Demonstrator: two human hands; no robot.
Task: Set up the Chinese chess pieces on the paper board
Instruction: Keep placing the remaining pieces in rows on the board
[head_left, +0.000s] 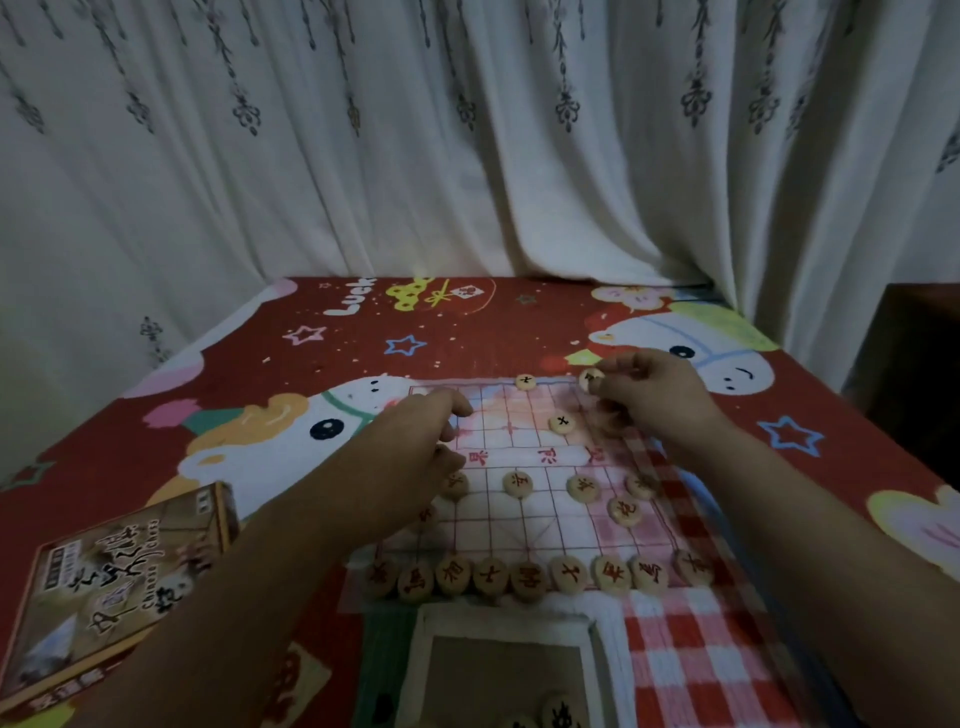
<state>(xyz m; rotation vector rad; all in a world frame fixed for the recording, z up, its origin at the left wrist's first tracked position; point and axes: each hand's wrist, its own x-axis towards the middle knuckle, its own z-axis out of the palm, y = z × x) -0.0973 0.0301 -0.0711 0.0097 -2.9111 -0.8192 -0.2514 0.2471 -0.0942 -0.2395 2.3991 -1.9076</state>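
Head view: a red cartoon cloth (337, 358) is spread over the table, with a white curtain (467, 156) hung behind it. A printed game box (124, 587) is laid at the near left. A white-rimmed tray (498, 611) is set just below the paper board (524, 452), and some blurred dark-lettered pieces (561, 713) are seen at the bottom edge. The board's left side is covered by the left hand (421, 441) and its forearm. Its fingers are curled over the grid, and whether anything is held cannot be told. Nine red pieces (527, 579) are lined along the near edge. At the far right corner a black piece (592, 378) is pinched by the fingertips of the right hand (652, 397). A second black piece (525, 382) and a third black piece (562, 422) lie apart to its left, untouched
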